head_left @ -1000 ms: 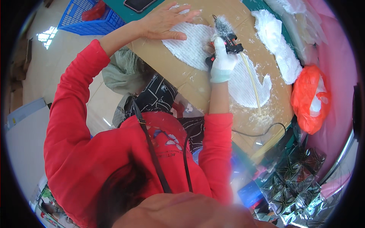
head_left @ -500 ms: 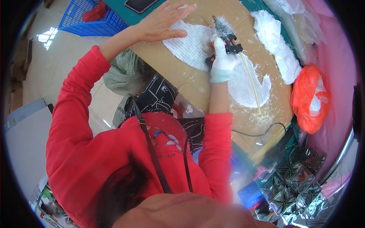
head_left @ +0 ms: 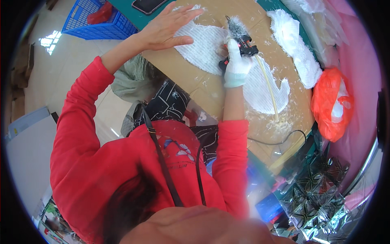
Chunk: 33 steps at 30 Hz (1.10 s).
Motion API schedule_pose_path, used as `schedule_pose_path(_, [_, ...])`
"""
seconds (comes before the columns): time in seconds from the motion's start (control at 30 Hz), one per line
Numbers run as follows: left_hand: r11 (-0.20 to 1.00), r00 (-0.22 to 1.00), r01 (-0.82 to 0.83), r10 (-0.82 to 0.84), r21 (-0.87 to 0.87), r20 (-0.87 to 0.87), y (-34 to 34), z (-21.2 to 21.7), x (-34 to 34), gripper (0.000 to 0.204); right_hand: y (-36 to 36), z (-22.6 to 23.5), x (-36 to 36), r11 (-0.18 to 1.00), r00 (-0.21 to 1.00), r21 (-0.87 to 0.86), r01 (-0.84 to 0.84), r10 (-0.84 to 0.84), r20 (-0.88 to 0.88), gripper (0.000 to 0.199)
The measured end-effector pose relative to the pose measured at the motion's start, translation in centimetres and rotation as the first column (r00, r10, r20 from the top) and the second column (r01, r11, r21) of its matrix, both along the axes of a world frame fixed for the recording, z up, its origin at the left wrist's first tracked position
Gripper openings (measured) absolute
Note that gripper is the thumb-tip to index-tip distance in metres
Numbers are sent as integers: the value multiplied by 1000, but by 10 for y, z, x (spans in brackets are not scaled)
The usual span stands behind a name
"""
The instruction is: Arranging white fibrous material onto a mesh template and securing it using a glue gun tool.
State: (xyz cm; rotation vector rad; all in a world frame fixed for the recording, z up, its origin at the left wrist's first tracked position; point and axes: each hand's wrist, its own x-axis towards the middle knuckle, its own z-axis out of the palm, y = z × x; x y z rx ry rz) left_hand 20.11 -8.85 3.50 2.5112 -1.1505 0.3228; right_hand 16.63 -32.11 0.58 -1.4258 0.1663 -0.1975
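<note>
My left hand [head_left: 168, 27] lies flat, fingers spread, on the left edge of a white mesh sheet [head_left: 203, 46] that rests on brown cardboard [head_left: 211, 87]. My right hand [head_left: 236, 63], in a white glove, grips a black glue gun [head_left: 242, 40] with its nozzle pointing away from me, over the sheet's right edge. A pale glue stick [head_left: 268, 87] trails back from the gun across a second white mesh piece [head_left: 260, 91]. White feathers and fluff cling around the gun and cardboard.
More white fluffy pieces [head_left: 298, 49] lie at the far right of the cardboard, beside an orange plastic bag [head_left: 331, 101]. A black cable [head_left: 280, 140] crosses the near edge. A blue crate [head_left: 97, 22] stands on the floor at left, a phone [head_left: 148, 5] at the top. Silver foil packets [head_left: 325, 199] pile lower right.
My left hand has slid a little up and left along the mesh sheet. The right hand and glue gun have stayed in place.
</note>
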Motion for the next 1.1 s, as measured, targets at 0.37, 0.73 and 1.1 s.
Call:
schedule_pose_path(0.37, [984, 971, 116, -82, 138, -226, -10, -2, -21, 67, -3, -3, 0, 999, 1000, 36, -16, 16, 18, 20])
schedule_pose_path(0.73, [986, 986, -168, 168, 20, -20, -39, -22, 11, 54, -3, 5, -3, 996, 997, 87, -10, 3, 73, 21])
schedule_pose_path(1.1, [990, 999, -42, 43, -138, 4, -46, -22, -11, 40, -39, 21, -20, 998, 998, -60, -3, -1, -57, 26])
